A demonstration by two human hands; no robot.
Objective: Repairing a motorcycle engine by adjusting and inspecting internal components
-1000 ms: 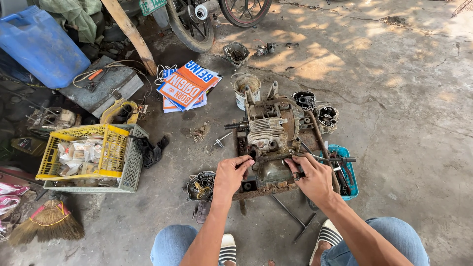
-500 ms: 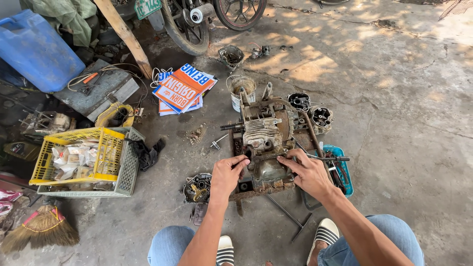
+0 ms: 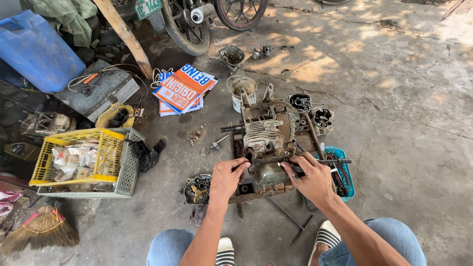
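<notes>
1. On the concrete floor (image 3: 394,128) in front of your knees sits the engine block (image 3: 266,135), a rusty, finned casting resting on a corroded metal base.
2. Your left hand (image 3: 227,178) rests on the near left edge of the engine block, fingers curled against the casting; whether they pinch anything cannot be told.
3. Your right hand (image 3: 311,177) lies on the near right side, fingers pressed together around a small dark part at the block's lower cover.
4. Just beside the right hand, a blue tray (image 3: 345,172) holds long tools.
5. Behind the block stand a white bucket (image 3: 242,91) and two loose cylinder parts (image 3: 313,111).
6. Near the left hand, a round engine cover (image 3: 197,188) lies on the floor.
7. Well to the left, a yellow crate (image 3: 74,155) sits in a grey basket, with a broom (image 3: 42,229) near it and a blue canister (image 3: 39,51) farther back.
</notes>
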